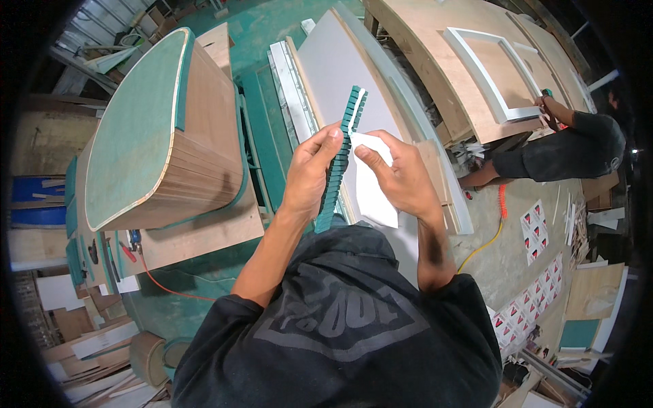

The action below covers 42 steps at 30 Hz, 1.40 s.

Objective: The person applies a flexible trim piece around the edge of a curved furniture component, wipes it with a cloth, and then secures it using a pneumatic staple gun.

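Observation:
My left hand [313,168] is closed around a narrow green strip [330,197] cut with a row of notches along its length. The strip is held slanted in front of my chest, its far end pointing away from me. A white wavy bead [358,107], looking like glue, runs along its far half. My right hand [401,173] grips a white bag [373,194] that narrows to a tip. That tip meets the strip near the lower end of the bead, close to my left thumb.
At left, a curved wooden cabinet [211,149] with a green top lies on a plywood bench [204,245]. Long panels [333,61] lean ahead of me. At right, another person [564,149] works over a white frame [507,112] on a table. A yellow hose [481,243] crosses the floor.

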Tool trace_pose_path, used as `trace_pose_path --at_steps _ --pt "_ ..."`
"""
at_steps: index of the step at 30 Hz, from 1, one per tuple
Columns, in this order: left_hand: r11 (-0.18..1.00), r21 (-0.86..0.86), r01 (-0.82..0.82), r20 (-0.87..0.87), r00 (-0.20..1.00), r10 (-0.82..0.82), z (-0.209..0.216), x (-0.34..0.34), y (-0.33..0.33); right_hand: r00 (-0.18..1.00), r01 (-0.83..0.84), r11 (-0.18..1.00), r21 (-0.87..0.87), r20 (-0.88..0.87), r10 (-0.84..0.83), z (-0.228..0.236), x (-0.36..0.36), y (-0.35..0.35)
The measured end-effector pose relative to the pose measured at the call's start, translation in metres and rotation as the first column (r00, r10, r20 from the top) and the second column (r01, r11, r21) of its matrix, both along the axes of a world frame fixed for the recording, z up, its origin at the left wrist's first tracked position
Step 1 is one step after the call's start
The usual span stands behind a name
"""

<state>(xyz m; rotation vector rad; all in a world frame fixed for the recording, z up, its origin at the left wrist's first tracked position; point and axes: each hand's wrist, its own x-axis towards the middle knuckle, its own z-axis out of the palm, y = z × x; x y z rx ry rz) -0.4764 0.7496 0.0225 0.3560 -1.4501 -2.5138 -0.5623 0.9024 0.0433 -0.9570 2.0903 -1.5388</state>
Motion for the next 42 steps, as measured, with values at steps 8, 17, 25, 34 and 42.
trace_pose_path --at_steps 8,17,25,34,42 --pt "0.997 0.044 -0.067 0.003 0.998 0.067 0.003 0.000 -0.002 0.999 -0.024 0.998 0.051 -0.029 0.025 -0.004 0.009 -0.004" --pt "0.991 0.068 -0.120 -0.019 0.992 0.121 0.005 0.000 -0.013 0.994 -0.110 0.994 0.001 0.017 0.110 -0.020 0.026 -0.011" --pt "0.974 0.078 -0.212 -0.020 0.976 0.215 0.010 -0.005 -0.026 0.974 -0.219 0.962 0.162 0.099 0.205 -0.002 0.036 -0.012" --pt "0.947 0.145 -0.287 -0.031 0.955 0.294 0.006 -0.012 -0.040 0.952 -0.287 0.926 0.244 0.181 0.248 -0.002 0.040 -0.012" --pt "0.932 0.232 -0.279 -0.059 0.952 0.300 -0.011 -0.017 -0.054 0.941 -0.326 0.922 0.208 0.171 0.294 -0.021 0.043 -0.011"
